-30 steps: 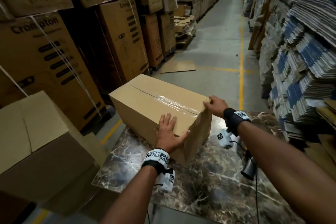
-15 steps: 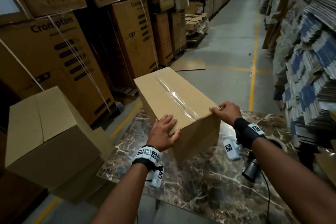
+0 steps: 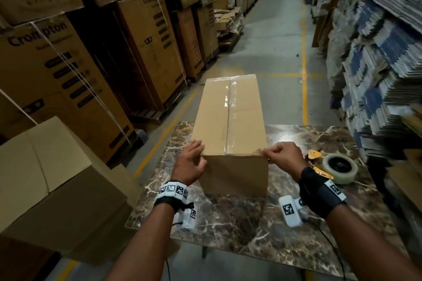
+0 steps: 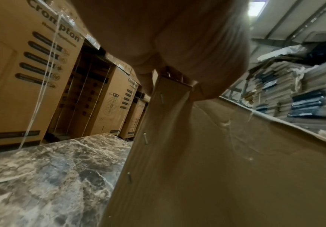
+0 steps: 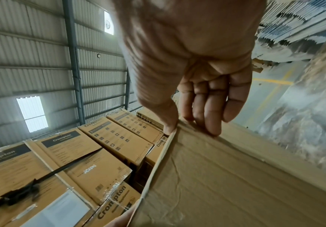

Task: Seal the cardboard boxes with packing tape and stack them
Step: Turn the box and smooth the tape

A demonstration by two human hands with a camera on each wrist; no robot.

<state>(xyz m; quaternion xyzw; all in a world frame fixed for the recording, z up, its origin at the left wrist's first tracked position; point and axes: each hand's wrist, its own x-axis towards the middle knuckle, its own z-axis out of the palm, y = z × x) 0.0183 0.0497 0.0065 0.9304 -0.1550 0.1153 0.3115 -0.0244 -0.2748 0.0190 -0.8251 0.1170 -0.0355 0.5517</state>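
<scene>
A plain cardboard box [image 3: 228, 116] stands on the marble table [image 3: 319, 223], its long side pointing away from me. Clear tape runs along its top seam. My left hand [image 3: 196, 157] grips the near left top corner, fingers over the top edge and thumb on the front face; the left wrist view shows those fingers [image 4: 148, 83] wrapped round the stapled box [image 4: 216, 169] corner. My right hand [image 3: 269, 155] pinches the near right top corner; in the right wrist view the thumb and fingers [image 5: 212, 116] clamp the box [image 5: 226, 184] edge. A tape roll [image 3: 340, 167] on a yellow dispenser lies right of the box.
Another closed cardboard box [image 3: 52, 178] sits low at the left, beside the table. Tall stacked printed cartons [image 3: 57, 70] line the left side. Piles of flattened cardboard [image 3: 376, 64] fill the right. A concrete aisle [image 3: 274, 41] with yellow lines runs ahead.
The box has been turned on the table from a slanted position to lengthwise away from me. Both hands have shifted to its near top corners.
</scene>
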